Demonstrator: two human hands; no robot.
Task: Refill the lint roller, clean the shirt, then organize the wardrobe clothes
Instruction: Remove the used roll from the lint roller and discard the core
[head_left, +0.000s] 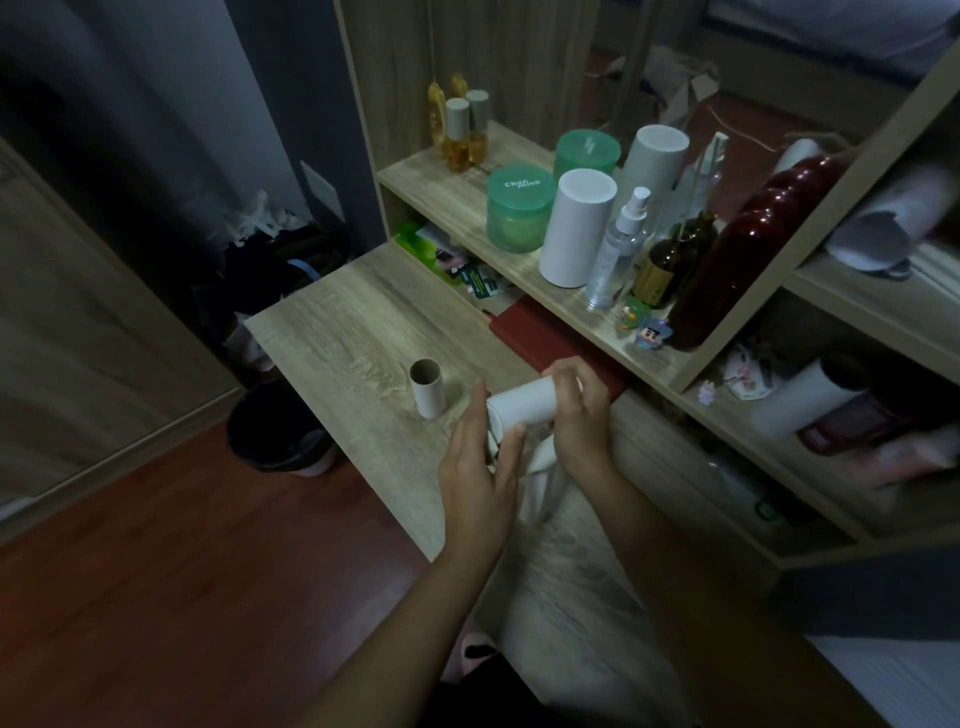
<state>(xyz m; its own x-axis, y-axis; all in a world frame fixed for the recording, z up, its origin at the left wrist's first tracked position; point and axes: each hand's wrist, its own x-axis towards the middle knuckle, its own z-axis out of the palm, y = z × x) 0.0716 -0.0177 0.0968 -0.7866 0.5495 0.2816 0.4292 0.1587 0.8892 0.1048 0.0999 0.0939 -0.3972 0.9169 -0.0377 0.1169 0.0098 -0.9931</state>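
1. White, paper-wrapped, cylindrical refill roll: held clear of the pale wood-grain desk top, spanning from the left fingers to the right fingers.
2. Left hand: thumb over the top of the near end, fingers nearly straight and pressed against the underside of that end. End pinched between thumb and fingers.
3. Right hand: fingers curled over the far end from above, wrapped closed on it.
4. Handling, as judged: light and hollow, stiff along its length but crushable under a hard squeeze. Outer layer probably tacky once unwrapped. Grip at the two ends and keep pads off the middle band.
5. Long axis: close to level, running from the left fingertips away and rightward to the right knuckles. Near end facing the left palm.
6. White plastic handle part: hanging below the right fingers. Junction with the roll hidden, so seating cannot be told.
7. Brown cardboard core tube: upright on the desk top, beyond the left thumb, apart from both hands.
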